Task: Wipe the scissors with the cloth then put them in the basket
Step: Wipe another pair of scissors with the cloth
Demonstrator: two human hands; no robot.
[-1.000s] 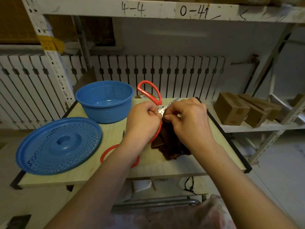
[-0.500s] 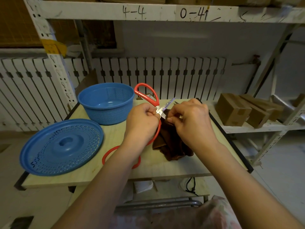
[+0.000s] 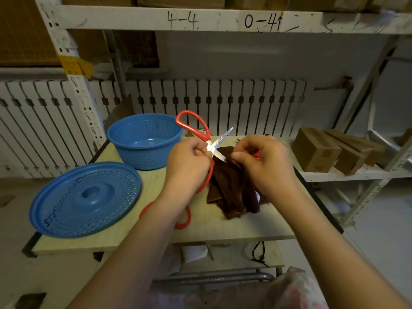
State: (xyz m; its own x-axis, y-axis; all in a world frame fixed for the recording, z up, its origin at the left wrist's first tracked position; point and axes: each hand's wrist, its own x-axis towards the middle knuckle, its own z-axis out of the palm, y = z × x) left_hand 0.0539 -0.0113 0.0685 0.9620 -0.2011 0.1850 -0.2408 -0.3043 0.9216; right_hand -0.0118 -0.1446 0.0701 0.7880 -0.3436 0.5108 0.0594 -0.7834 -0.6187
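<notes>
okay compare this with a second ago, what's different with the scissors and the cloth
The right hand has slid the brown cloth off the blade tips toward itself, baring both blades of the scissors, which now stand open. The left hand still pinches them at the pivot. The basket and lid have not moved.

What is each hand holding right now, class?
Left hand: closed, gripping the red-handled scissors near the pivot.
Right hand: closed, pinching the brown cloth round a scissor blade.
</notes>
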